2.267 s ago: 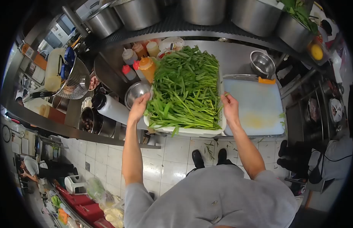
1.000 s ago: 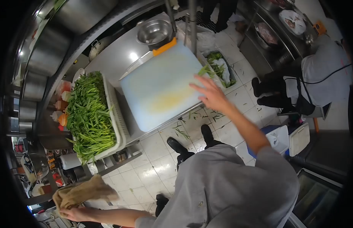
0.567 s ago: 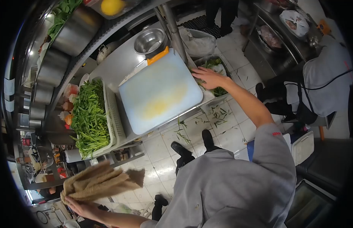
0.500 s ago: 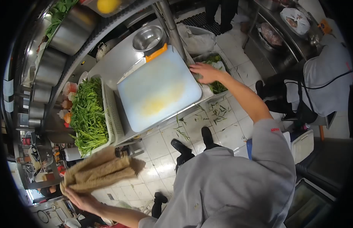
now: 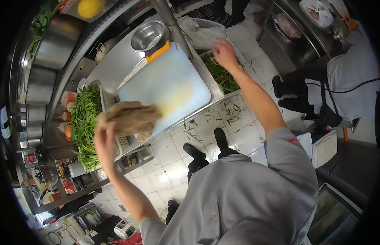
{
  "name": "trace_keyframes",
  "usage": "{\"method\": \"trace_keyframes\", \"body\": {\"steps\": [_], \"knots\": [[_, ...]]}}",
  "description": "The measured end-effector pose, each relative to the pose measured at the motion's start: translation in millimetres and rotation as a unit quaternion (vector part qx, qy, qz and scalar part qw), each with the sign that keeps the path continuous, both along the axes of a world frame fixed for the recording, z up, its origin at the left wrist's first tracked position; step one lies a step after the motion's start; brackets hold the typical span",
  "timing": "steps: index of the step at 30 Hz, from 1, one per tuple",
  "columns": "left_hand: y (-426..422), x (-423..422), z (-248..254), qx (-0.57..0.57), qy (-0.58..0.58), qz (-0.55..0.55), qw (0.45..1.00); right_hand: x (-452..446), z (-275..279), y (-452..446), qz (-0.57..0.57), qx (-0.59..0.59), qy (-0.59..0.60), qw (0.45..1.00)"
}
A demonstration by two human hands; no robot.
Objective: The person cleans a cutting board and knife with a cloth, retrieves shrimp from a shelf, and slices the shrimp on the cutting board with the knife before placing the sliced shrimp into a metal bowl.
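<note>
My left hand (image 5: 106, 141) grips one end of a brown cloth (image 5: 130, 117), blurred by motion, which hangs over the near-left corner of the white cutting board (image 5: 167, 81). Behind the cloth is the white basket (image 5: 108, 96) heaped with green leafy stems (image 5: 84, 118). My right hand (image 5: 225, 53) is in the air with its fingers apart, above a bin of greens (image 5: 219, 77) at the board's right. An orange-handled knife (image 5: 158, 52) lies along the board's far edge, next to a metal bowl (image 5: 148, 36).
Steel pots (image 5: 55, 43) line a shelf at upper left. Cut leaves lie scattered on the tiled floor (image 5: 165, 179). A seated person (image 5: 345, 81) is at the right, and another person's legs (image 5: 231, 10) show at the top. A cooler (image 5: 324, 149) stands at right.
My left hand has brought the cloth up from lower left to the cutting board. My right hand has left the board's right edge and risen over the bin. The basket was let go earlier.
</note>
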State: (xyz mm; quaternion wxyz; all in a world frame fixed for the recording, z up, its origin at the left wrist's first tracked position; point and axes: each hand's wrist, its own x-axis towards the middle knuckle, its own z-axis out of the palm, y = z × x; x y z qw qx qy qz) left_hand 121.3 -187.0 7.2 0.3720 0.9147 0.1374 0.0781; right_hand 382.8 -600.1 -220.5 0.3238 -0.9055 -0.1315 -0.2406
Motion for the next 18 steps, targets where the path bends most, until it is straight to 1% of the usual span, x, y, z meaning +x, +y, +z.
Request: {"method": "trace_keyframes", "body": {"steps": [1, 2, 3, 4, 5, 6, 7, 8, 9, 10, 11, 13, 14, 15, 16, 17, 18], "knots": [[-3.0, 11.4, -10.0, 0.025, 0.176, -0.031, 0.984, 1.1, 2.5, -10.7, -0.029, 0.079, -0.017, 0.996], [0.9, 23.3, -51.3, 0.107, 0.099, -0.155, 0.977, -6.8, 7.6, -24.0, -0.035, 0.119, -0.015, 0.992], [-8.6, 27.2, -95.8, 0.309, 0.082, -0.145, 0.936, -22.5, 9.6, -39.6, -0.041, 0.159, -0.013, 0.986], [-16.9, 32.8, -152.8, 0.293, 0.035, -0.161, 0.942, -41.5, 7.3, -55.2, -0.049, 0.189, 0.002, 0.981], [-26.7, 38.7, -193.7, 0.279, -0.013, -0.173, 0.945, -62.7, 4.2, -69.9, -0.054, 0.221, 0.016, 0.974], [-40.5, 42.6, -203.2, 0.265, -0.015, -0.123, 0.956, -85.8, -4.7, -80.4, -0.047, 0.305, 0.042, 0.950], [-51.2, 49.7, -210.2, 0.253, -0.019, -0.074, 0.965, -110.1, -19.5, -97.6, -0.061, 0.251, 0.031, 0.966], [-56.1, 60.7, -231.5, 0.259, -0.103, -0.091, 0.956, -142.2, -17.4, -101.7, -0.085, 0.311, 0.089, 0.942], [-67.4, 59.3, -251.3, 0.260, -0.177, -0.108, 0.943, -170.6, -20.3, -110.9, -0.119, 0.297, 0.128, 0.939], [-103.2, 54.2, -231.8, 0.052, -0.096, -0.090, 0.990, -199.2, -32.5, -117.9, -0.132, 0.323, 0.156, 0.924], [-133.5, 58.1, -232.1, -0.010, -0.083, -0.098, 0.992, -216.6, -44.2, -118.7, -0.143, 0.349, 0.175, 0.909], [-199.8, 59.6, -234.4, -0.052, -0.069, -0.189, 0.978, -254.8, -49.2, -113.5, -0.146, 0.396, 0.301, 0.855], [-229.6, 59.5, -227.9, -0.085, -0.048, -0.233, 0.968, -268.0, -38.1, -105.5, -0.104, 0.435, 0.316, 0.837], [-252.4, 59.2, -212.5, -0.098, -0.086, -0.293, 0.947, -278.0, -14.2, -89.8, -0.061, 0.472, 0.329, 0.815], [-274.2, 57.6, -179.0, -0.183, 0.026, -0.295, 0.938, -281.6, 1.7, -74.7, -0.016, 0.508, 0.339, 0.792], [-288.2, 54.7, -147.1, -0.263, 0.137, -0.292, 0.909, -284.1, 6.8, -61.7, 0.029, 0.593, 0.308, 0.743], [-289.3, 43.4, -133.1, -0.204, 0.072, -0.340, 0.915, -287.9, 10.8, -50.1, 0.072, 0.671, 0.275, 0.685]]}}
